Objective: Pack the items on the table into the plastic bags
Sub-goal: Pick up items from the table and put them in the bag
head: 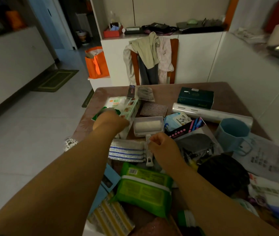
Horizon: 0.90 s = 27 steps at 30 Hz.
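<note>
My left hand (pixel 111 120) reaches over the far left of the brown table (pixel 227 89) and closes on a long green and white box (pixel 126 106). Next to the white handle of a lint roller (pixel 148 126) in its clear case, my right hand (pixel 162 144) is curled into a fist; nothing shows in it. Blue-striped cloths (pixel 126 150) lie between my forearms. A green wipes pack (pixel 145 186) sits nearer to me.
The table also carries a dark green tissue box (pixel 195 97), a clear film roll (pixel 211 114), a blue cup (pixel 232 132), a baby wipes pack (pixel 176 120), a grey pouch (pixel 194 143) and yellow sponges (pixel 111 217). A clothes-draped chair (pixel 152 60) stands behind; an orange bag (pixel 96 62) is left.
</note>
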### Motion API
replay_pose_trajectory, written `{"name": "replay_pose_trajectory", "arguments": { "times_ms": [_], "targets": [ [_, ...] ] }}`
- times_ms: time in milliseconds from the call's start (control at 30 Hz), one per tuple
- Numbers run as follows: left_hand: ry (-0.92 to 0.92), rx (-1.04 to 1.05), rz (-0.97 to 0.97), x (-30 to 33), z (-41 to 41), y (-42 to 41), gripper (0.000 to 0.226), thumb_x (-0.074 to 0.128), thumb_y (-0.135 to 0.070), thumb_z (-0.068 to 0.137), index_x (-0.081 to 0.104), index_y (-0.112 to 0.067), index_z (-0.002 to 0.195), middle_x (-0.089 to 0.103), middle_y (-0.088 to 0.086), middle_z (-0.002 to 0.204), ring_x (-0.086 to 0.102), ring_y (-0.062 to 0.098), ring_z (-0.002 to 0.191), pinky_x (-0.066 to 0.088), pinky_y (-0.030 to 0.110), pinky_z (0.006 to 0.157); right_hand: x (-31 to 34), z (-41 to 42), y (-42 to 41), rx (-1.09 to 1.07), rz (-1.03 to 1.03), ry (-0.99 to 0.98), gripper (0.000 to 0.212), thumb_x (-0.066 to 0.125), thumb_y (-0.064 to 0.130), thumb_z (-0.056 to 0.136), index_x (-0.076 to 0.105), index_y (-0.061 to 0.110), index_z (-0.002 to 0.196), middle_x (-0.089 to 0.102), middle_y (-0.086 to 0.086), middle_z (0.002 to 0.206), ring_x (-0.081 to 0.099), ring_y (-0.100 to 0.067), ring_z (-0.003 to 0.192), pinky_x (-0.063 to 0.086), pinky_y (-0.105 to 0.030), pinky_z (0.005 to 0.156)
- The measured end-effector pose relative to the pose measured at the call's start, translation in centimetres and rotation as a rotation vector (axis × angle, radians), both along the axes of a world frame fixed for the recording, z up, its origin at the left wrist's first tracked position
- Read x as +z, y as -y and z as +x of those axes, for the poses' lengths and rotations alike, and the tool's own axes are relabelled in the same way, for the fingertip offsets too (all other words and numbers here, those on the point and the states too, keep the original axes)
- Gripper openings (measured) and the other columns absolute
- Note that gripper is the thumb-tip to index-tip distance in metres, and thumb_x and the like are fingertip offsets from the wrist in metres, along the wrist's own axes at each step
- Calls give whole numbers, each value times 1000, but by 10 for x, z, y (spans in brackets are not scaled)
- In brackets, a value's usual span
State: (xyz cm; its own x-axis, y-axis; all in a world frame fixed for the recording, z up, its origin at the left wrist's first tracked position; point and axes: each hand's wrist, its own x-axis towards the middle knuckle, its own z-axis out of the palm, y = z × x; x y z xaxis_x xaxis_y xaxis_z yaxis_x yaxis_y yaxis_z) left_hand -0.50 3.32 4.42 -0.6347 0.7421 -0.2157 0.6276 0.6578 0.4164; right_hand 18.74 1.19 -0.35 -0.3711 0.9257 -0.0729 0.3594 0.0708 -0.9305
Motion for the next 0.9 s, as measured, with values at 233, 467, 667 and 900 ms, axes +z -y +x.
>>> {"name": "replay_pose_trajectory", "arguments": {
  "times_ms": [233, 467, 667, 900],
  "targets": [
    [451, 141, 233, 54, 7, 40, 64, 86, -35, 55, 60, -13, 110, 71, 12, 93, 70, 25, 68, 57, 34, 51, 32, -1, 18, -22, -117, -39, 13, 55, 21, 91, 58, 16, 79, 60, -6, 78, 58, -20, 74, 52, -41, 75],
    [805, 6, 187, 110, 65, 135, 16, 65, -27, 86, 62, -12, 86, 68, 4, 65, 62, 14, 54, 47, 18, 48, 95, 7, 48, -43, -603, -349, 35, 47, 41, 96, 57, 8, 94, 66, -14, 82, 63, -25, 75, 53, -35, 68],
    [734, -60, 165, 131, 91, 228, 33, 64, -44, 84, 68, -13, 95, 72, 3, 69, 65, 9, 55, 49, 18, 48, 125, 31, 98, -63, -675, -598, 28, 58, 32, 92, 59, 8, 109, 67, -14, 94, 65, -28, 88, 56, -40, 71],
    [426, -3, 211, 137, 79, 322, 40, 47, -43, 95, 67, -8, 94, 69, 11, 91, 65, 22, 76, 54, 33, 76, 137, 50, 160, 187, -640, -526, 26, 46, 24, 97, 59, 9, 81, 64, -3, 49, 61, -14, 39, 49, -17, 40]
  ]
}}
